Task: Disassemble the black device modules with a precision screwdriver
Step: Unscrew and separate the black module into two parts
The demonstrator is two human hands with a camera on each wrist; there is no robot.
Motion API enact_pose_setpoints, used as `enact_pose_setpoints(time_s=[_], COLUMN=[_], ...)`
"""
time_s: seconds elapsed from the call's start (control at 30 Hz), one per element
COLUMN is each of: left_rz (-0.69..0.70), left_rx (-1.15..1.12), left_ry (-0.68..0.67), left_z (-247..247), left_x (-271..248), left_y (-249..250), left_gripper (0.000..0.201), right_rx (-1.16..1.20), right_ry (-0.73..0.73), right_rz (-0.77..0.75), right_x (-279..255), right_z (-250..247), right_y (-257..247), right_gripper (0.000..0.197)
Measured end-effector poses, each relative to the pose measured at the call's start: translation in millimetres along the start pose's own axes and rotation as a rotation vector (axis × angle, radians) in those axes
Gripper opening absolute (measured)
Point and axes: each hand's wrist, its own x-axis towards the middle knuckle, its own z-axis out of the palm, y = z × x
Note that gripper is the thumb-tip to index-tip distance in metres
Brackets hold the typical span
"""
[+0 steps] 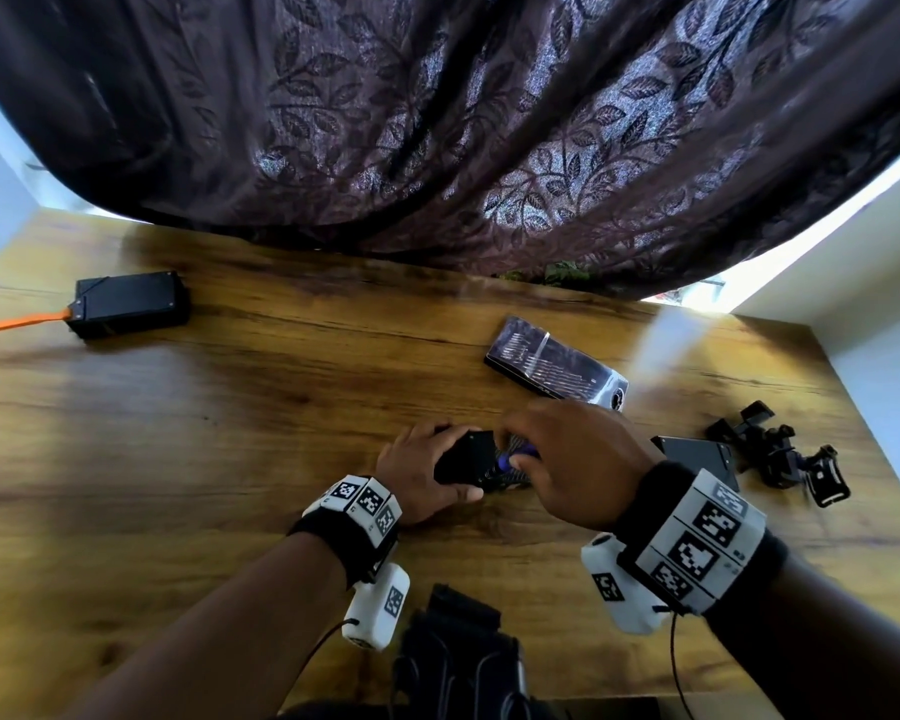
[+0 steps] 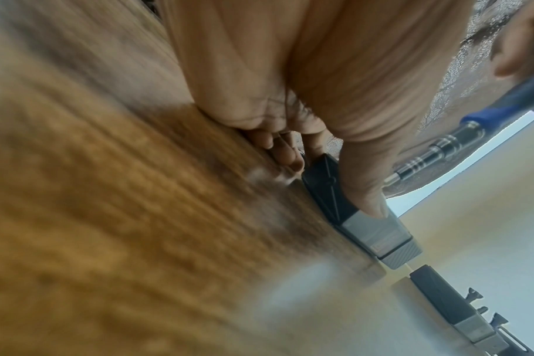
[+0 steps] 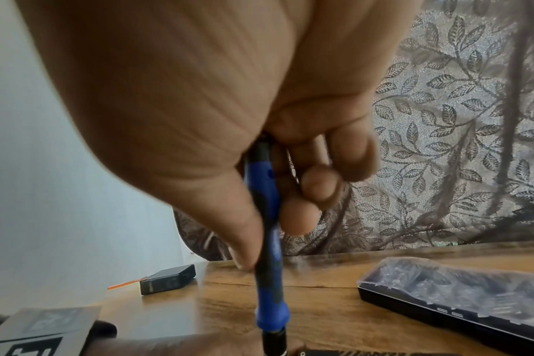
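- Our left hand [image 1: 422,472] grips the black module [image 1: 463,459] against the worktop [image 1: 230,407]; thumb on its near edge.
- Right hand [image 1: 567,459] pinches the blue precision screwdriver [image 3: 270,240], tip down at the module just left of it.
- Risk: bit cams out & strips the screw if the driver tilts.
- Risk: module skids if the left grip loosens.
- Freed screw could roll off; bit case [image 1: 557,363] lies beyond the right hand.

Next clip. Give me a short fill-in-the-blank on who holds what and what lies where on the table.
1. The right hand grips a screwdriver with a ____ handle.
2. The left hand holds the black ____ on the table.
3. The cable on the far-left box is ____.
4. The bit case has a ____ lid.

Answers: blue; module; orange; clear
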Motion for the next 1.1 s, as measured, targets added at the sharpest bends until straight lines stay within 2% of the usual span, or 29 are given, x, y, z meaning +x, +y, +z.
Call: enact_pose_setpoints(time_s=[0.03,0.07,0.17,0.23,0.37,0.43,0.57,0.73,0.83,0.93,1.0,1.1], left_rz=[-0.003,-0.005,-0.006,0.0,-0.002,-0.001,0.0,0.001,0.005,0.003,0.008,0.012], left_rx=[0.001,0.002,0.0,0.003,0.011,0.012,0.004,0.005,0.005,0.005,0.006,0.0], left_ry=[0.002,0.004,0.002,0.003,-0.004,-0.002,0.006,0.004,0.005,-0.001,-0.006,-0.002], left_z=[0,1,1,1,2,3,4,4,3,2,1,2], left_x=[0,0,1,1,2,2,3,4,3,2,2,2], left_y=[0,0,0,-1,-3,-2,-3,-6,-5,-4,-3,-4], left_gripper=[0.088,0.088,0.088,0.088,0.09,0.09,0.091,0.091,0.091,0.09,0.09,0.09], right_rx=[-0.027,-0.06,-0.136,-0.081,0.018,0.035,0.016,-0.137,-0.069,-0.004,-0.002,-0.05], right_ry=[-0.004,-0.01,-0.031,-0.016,-0.004,0.006,0.001,-0.002,-0.019,-0.03,-0.036,-0.026], right_rz=[0.012,0.033,0.075,0.033,-0.085,-0.056,0.036,0.077,0.017,-0.04,-0.018,0.044], right_x=[1,1,3,2,1,3,8,10,8,7,8,11], right_z=[-2,-3,-2,0,7,6,-1,-6,-4,-1,-2,-4], right_y=[-2,-2,-1,1,3,0,-5,-8,-5,-4,-5,-8], right_gripper=[0.01,0.012,0.028,0.026,0.043,0.037,0.012,0.03,0.025,0.04,0.038,0.02])
